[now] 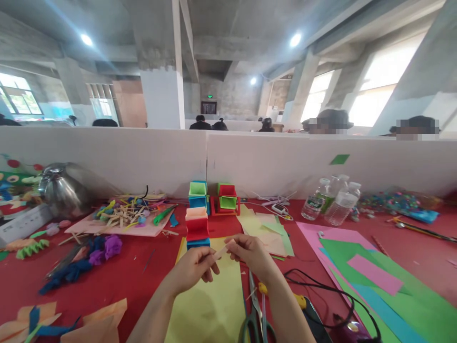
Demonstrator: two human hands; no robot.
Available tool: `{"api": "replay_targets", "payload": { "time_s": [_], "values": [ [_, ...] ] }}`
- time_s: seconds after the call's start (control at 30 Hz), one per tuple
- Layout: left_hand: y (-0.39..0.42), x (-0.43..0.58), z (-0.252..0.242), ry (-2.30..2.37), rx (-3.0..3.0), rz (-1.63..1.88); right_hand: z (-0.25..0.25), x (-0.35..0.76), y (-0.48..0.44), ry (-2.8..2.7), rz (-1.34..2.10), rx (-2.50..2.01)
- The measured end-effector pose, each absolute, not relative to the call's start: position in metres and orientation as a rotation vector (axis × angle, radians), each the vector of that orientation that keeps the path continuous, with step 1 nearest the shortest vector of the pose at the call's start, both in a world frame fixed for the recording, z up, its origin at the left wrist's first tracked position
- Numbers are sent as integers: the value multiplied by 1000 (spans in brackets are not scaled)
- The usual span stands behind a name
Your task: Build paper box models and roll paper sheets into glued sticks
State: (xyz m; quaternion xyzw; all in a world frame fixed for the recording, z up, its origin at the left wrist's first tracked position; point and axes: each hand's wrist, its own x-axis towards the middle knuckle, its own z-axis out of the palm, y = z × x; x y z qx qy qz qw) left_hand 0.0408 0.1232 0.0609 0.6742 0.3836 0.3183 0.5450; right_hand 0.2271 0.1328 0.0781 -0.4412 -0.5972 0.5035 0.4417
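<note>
A small pale strip point(222, 251), paper or thin wood, I cannot tell which, spans the gap between my two hands. My left hand point(196, 267) pinches its near end, and the fingertips of my right hand point(250, 252) close on the other end. Beneath them lies a yellow paper sheet point(207, 309). Just beyond my left hand stands a stack of small folded-paper boxes point(197, 228) in red, peach and blue. Scissors point(254, 309) with dark green handles rest by my right forearm, partly hidden by it.
More folded boxes point(227, 197) stand against the white partition point(143, 152). On the left are a steel kettle point(64, 190) and a pile of wooden sticks point(124, 214). Plastic bottles point(342, 205), coloured paper point(378, 276) and a black cable point(321, 282) occupy the right.
</note>
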Motion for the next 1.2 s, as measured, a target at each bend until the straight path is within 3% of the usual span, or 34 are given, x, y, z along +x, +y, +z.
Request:
{"api": "replay_targets", "payload": {
  "time_s": [0.33, 0.97, 1.2],
  "values": [
    [124, 63, 44, 827, 1220, 954, 90, 210, 127, -1579, 1302, -932],
    [121, 66, 51, 919, 1447, 892, 90, 218, 129, -1505, 1263, -1028],
    [120, 62, 54, 1131, 1730, 928, 78, 218, 136, -1452, 1417, -1001]
  ]
}}
